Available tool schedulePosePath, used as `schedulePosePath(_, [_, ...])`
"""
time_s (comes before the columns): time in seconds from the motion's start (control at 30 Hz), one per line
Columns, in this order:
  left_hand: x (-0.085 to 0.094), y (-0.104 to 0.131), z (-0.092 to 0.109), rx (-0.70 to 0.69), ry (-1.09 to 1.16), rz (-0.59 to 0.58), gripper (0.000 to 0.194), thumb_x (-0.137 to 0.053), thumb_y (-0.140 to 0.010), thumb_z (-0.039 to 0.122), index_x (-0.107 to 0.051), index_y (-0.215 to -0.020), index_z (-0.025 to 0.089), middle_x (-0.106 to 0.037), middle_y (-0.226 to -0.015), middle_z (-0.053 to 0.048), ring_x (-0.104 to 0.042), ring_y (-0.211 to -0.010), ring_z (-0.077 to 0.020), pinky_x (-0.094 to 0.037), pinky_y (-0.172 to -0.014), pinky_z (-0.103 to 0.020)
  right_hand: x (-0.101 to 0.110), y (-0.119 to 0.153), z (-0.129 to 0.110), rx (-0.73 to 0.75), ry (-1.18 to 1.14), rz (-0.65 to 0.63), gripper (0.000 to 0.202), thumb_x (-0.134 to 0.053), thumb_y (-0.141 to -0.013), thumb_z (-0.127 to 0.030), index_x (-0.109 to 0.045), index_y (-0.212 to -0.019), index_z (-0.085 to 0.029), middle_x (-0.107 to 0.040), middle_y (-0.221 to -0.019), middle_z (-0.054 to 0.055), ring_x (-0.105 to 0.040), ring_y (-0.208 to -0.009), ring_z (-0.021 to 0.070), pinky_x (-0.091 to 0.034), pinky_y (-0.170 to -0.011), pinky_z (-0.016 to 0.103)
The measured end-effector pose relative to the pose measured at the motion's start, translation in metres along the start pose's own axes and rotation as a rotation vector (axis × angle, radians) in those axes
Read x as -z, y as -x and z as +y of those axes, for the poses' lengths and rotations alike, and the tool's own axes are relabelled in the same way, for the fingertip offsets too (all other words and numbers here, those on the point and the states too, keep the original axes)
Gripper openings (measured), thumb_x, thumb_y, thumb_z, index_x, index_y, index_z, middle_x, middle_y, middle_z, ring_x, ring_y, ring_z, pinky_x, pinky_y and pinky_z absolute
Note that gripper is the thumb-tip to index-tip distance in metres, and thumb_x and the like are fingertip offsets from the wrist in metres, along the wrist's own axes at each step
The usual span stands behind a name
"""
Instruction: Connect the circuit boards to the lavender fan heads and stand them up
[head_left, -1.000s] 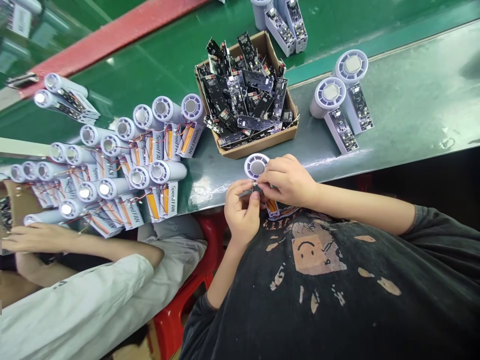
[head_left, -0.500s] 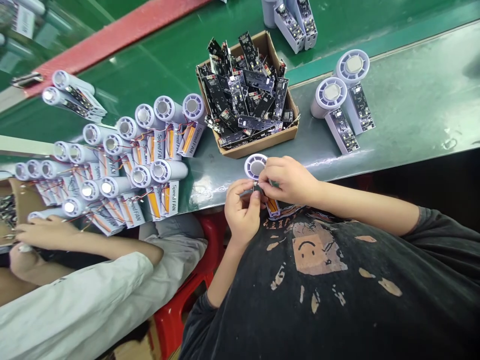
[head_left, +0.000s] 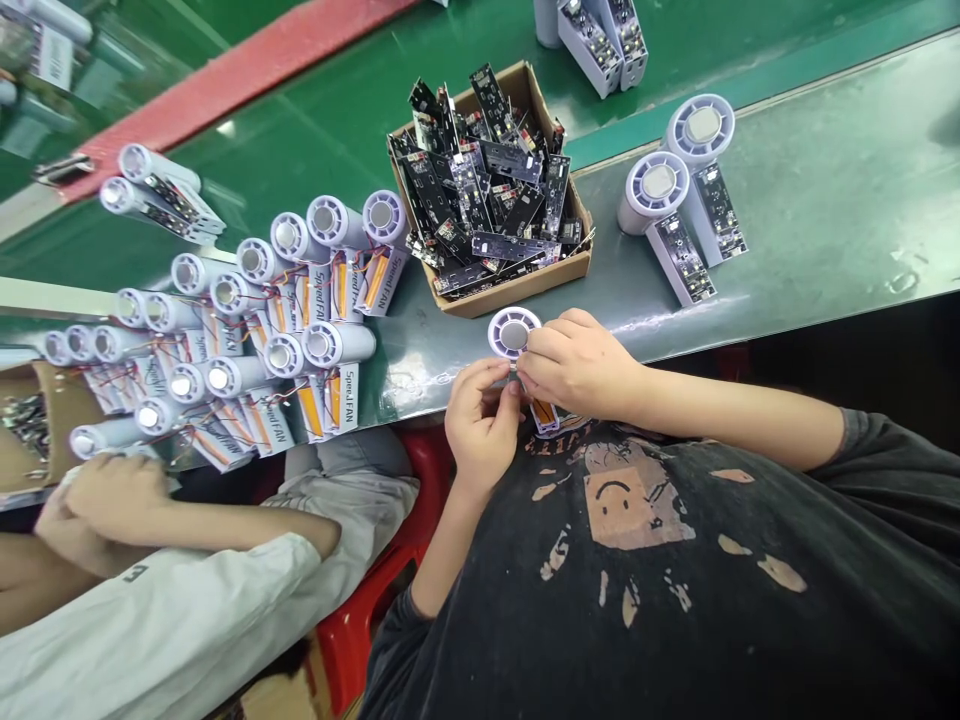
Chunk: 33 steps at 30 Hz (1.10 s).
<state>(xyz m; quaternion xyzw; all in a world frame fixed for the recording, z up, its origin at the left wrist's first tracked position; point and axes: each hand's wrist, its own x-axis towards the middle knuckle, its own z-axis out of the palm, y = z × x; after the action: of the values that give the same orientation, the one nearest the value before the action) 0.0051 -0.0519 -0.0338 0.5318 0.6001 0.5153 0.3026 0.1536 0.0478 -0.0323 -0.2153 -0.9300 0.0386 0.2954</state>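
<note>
In front of my body, at the bench's near edge, is a lilac fan unit with a round vented head and an open handle showing an orange strip. My left hand is closed, thumb and fingertips pinched just below the fan head. From the other side my right hand meets it, its fingers pinched at the same spot. A small piece is between the fingertips, too hidden to name. Both hands cover most of the handle. Just beyond them stands a cardboard box heaped with black circuit boards.
Rows of lilac fan units with orange strips and red wires stand to the left. Two units with circuit boards lie to the right, more at the back. A co-worker's hands are at the left, near another box and a red stool.
My right hand has shifted slightly, its fingers now closer over my left fingertips. The co-worker's hands have come together and moved right. The view has shifted a little.
</note>
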Motion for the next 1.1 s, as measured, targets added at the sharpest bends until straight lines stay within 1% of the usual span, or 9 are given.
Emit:
schedulePosePath(0.1, [0.003, -0.003, 0.005, 0.025, -0.033, -0.036, 0.015, -0.061, -0.094, 0.012, -0.065, -0.107, 0.015, -0.058, -0.115, -0.007, -0.063, -0.064, -0.006, -0.055, -0.052, -0.015, 0.003, -0.002, -0.002, -0.007, 0.016, -0.032, 0.028, -0.05, -0.098, -0.023, -0.057, -0.072, -0.015, -0.046, -0.073, 0.004, -0.035, -0.068, 0.0178, -0.019, -0.07, 0.034])
schedulePosePath(0.23, [0.01, -0.004, 0.01, 0.041, -0.18, -0.08, 0.015, -0.063, -0.092, 0.013, -0.068, -0.106, 0.016, -0.061, -0.113, -0.007, -0.068, -0.085, -0.0144, -0.061, -0.066, -0.022, 0.006, -0.005, -0.003, 0.007, 0.004, -0.055, 0.025, -0.051, -0.093, -0.017, -0.056, -0.069, -0.015, -0.046, -0.071, 0.004, -0.035, -0.065, 0.0174, -0.019, -0.068, 0.034])
schedulePosePath(0.3, [0.012, -0.004, 0.012, 0.055, -0.226, -0.093, 0.014, -0.063, -0.092, 0.014, -0.068, -0.105, 0.016, -0.061, -0.112, -0.007, -0.068, -0.089, -0.016, -0.06, -0.066, -0.021, 0.005, -0.006, -0.002, 0.015, -0.007, -0.09, 0.024, -0.051, -0.093, -0.017, -0.057, -0.07, -0.015, -0.048, -0.072, 0.004, -0.037, -0.065, 0.0174, -0.019, -0.068, 0.034])
schedulePosePath(0.43, [0.01, -0.004, 0.012, 0.153, -0.06, -0.054, 0.014, -0.062, -0.094, 0.019, -0.064, -0.108, 0.016, -0.056, -0.114, -0.008, -0.066, -0.068, -0.0098, -0.052, -0.047, -0.015, -0.004, -0.002, 0.001, -0.023, -0.123, 0.015, 0.028, -0.048, -0.099, -0.023, -0.063, -0.077, -0.014, -0.053, -0.075, 0.004, -0.043, -0.067, 0.0175, -0.024, -0.069, 0.034])
schedulePosePath(0.57, [0.004, -0.003, 0.007, 0.171, 0.113, -0.003, 0.014, -0.064, -0.095, 0.025, -0.061, -0.106, 0.017, -0.054, -0.114, -0.007, -0.061, -0.06, -0.006, -0.049, -0.043, -0.015, -0.014, 0.006, -0.001, -0.073, -0.243, 0.147, 0.029, -0.046, -0.1, -0.024, -0.069, -0.086, -0.013, -0.057, -0.077, 0.004, -0.051, -0.071, 0.0169, -0.031, -0.071, 0.032])
schedulePosePath(0.77, [0.001, 0.0, 0.003, 0.101, 0.057, 0.001, 0.012, -0.064, -0.095, 0.021, -0.062, -0.106, 0.016, -0.054, -0.115, -0.007, -0.061, -0.063, -0.0056, -0.051, -0.047, -0.014, -0.018, 0.008, -0.003, -0.261, -0.55, 0.129, 0.015, -0.056, -0.091, -0.019, -0.067, -0.082, -0.013, -0.061, -0.079, 0.002, -0.057, -0.073, 0.0148, -0.033, -0.063, 0.029])
schedulePosePath(0.9, [0.004, 0.0, 0.002, 0.086, -0.055, -0.014, 0.018, -0.057, -0.098, 0.023, -0.059, -0.116, 0.019, -0.053, -0.118, -0.008, -0.061, -0.064, -0.0065, -0.05, -0.047, -0.015, -0.018, 0.005, -0.001, -0.376, -0.694, 0.122, 0.015, -0.054, -0.087, -0.019, -0.065, -0.081, -0.012, -0.059, -0.077, 0.004, -0.055, -0.073, 0.0141, -0.037, -0.064, 0.026])
schedulePosePath(1.0, [0.006, -0.003, 0.003, -0.092, -0.315, -0.051, 0.019, -0.052, -0.1, 0.018, -0.06, -0.117, 0.02, -0.055, -0.118, -0.008, -0.064, -0.091, -0.0147, -0.058, -0.075, -0.026, -0.016, 0.005, 0.002, -0.31, -0.618, 0.07, 0.017, -0.052, -0.089, -0.019, -0.067, -0.083, -0.012, -0.06, -0.08, 0.005, -0.056, -0.074, 0.0157, -0.033, -0.063, 0.029])
schedulePosePath(1.1, [0.008, -0.006, 0.006, -0.229, -0.474, -0.078, 0.013, -0.055, -0.097, 0.013, -0.061, -0.108, 0.018, -0.055, -0.117, -0.009, -0.055, -0.112, -0.02, -0.051, -0.097, -0.037, -0.014, 0.005, 0.006, -0.222, -0.54, 0.005, 0.017, -0.054, -0.09, -0.021, -0.069, -0.088, -0.013, -0.062, -0.083, 0.005, -0.055, -0.074, 0.0163, -0.028, -0.063, 0.031])
